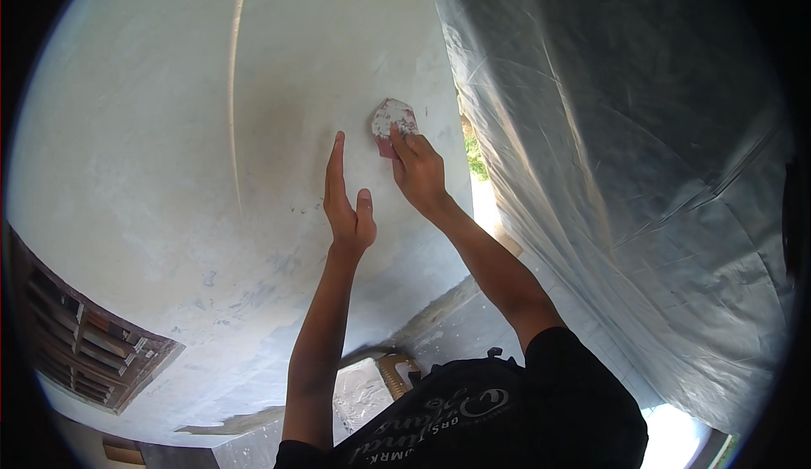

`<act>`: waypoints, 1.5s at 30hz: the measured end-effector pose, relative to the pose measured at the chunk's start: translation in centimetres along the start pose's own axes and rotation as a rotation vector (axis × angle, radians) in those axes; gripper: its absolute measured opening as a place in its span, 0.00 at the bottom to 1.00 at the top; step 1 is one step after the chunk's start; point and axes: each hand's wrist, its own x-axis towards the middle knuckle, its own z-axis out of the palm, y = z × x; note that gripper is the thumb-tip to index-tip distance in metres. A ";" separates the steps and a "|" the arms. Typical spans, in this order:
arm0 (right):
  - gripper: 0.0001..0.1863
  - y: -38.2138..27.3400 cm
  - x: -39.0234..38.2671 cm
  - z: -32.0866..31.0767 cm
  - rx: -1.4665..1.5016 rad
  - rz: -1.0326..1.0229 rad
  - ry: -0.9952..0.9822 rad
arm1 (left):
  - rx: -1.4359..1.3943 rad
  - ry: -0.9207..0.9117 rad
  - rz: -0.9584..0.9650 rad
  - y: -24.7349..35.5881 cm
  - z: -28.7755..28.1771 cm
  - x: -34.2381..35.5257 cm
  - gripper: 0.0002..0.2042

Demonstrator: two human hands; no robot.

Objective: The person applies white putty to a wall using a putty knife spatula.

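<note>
My right hand grips the lower end of a flat, reddish, angular piece and holds it up at the wall. White powder or putty coats much of its face; whether it is a scraper or folded sandpaper I cannot tell. One finger or the thumb lies along its face. To its left my left hand is open and holds nothing. Its fingers stretch upward in front of the wall, with the thumb apart; contact with the surface cannot be made out. Smooth pale coating covers the wall, with greyish patches lower down.
A large translucent plastic sheet hangs along the right side, with a bright gap between it and the wall's edge. A brown wooden lattice sits at the lower left. Below my arms a white-smeared surface shows.
</note>
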 end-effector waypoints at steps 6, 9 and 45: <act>0.33 0.8 4.9 -1.5 0.079 0.078 0.139 | 0.016 -0.004 0.002 -0.1 -0.2 0.0 0.29; 0.31 2.2 7.5 -0.5 -0.013 0.057 0.165 | 0.009 -0.001 -0.001 0.2 0.2 0.4 0.30; 0.30 1.7 7.8 -0.2 -0.038 -0.003 0.164 | 0.226 -0.128 0.050 -0.2 -1.0 3.8 0.31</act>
